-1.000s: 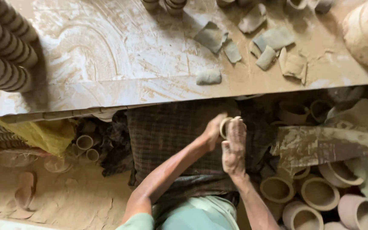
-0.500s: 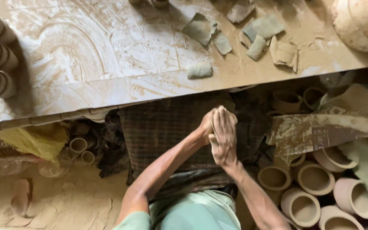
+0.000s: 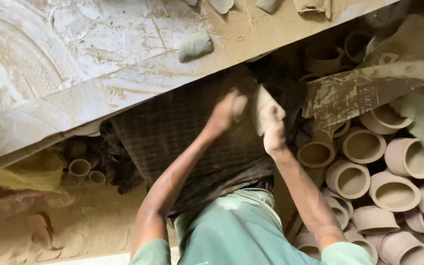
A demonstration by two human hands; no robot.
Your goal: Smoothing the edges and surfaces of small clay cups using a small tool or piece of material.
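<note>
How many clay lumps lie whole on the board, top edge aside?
1. A grey-green clay lump lies on the dusty board, near its front edge, above the left hand. Clay pieces cut off by the top edge may be more lumps.

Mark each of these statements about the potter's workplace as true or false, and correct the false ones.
1. Both hands are pressed on a piece of clay held between them. True: the left hand and the right hand close on the flat piece of clay.
2. The clay cups are stacked to the person's left. False: the clay cups lie in a heap to the person's right.
3. A grey lump of clay lies on the work board. True.
4. The person wears a red shirt. False: the shirt is green.
5. A checked cloth covers the person's lap. True.
</note>
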